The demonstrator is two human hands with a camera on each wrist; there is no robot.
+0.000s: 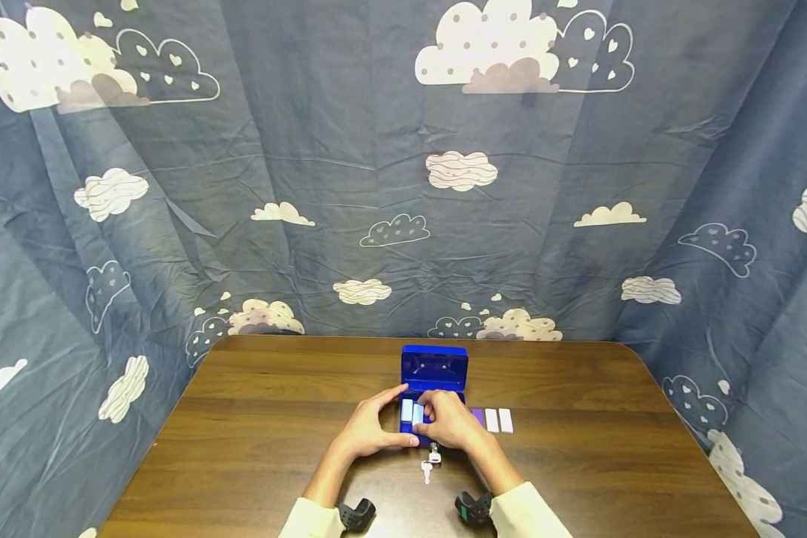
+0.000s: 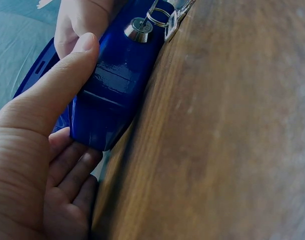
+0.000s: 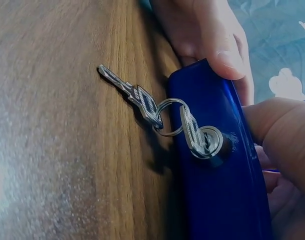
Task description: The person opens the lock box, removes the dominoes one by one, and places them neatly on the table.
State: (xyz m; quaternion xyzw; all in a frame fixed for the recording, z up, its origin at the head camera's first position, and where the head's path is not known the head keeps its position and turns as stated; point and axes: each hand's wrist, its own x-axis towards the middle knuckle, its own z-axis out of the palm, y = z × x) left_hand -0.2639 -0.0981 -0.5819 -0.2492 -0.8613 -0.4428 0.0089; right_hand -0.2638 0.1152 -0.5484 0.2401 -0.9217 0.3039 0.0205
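Observation:
A small blue metal cash box (image 1: pixel 434 350) stands on the table with its lid raised. My left hand (image 1: pixel 366 429) holds the box at its left end, thumb on the front edge and fingers along the side. My right hand (image 1: pixel 449 421) reaches into the box, thumb and fingers pinching a pale blue block (image 1: pixel 418 414). Left of that, a white block (image 1: pixel 406 409) lies inside the box. In the right wrist view, one key (image 3: pixel 190 131) sits in the lock on the box's front, and a second key (image 3: pixel 147 106) hangs from its ring.
To the right of the box, a purple block (image 1: pixel 477 415) and two white blocks (image 1: pixel 506 420) lie in a row on the brown wooden table (image 1: pixel 276 388). A blue-grey curtain (image 1: pixel 350 187) with cloud prints hangs behind the table.

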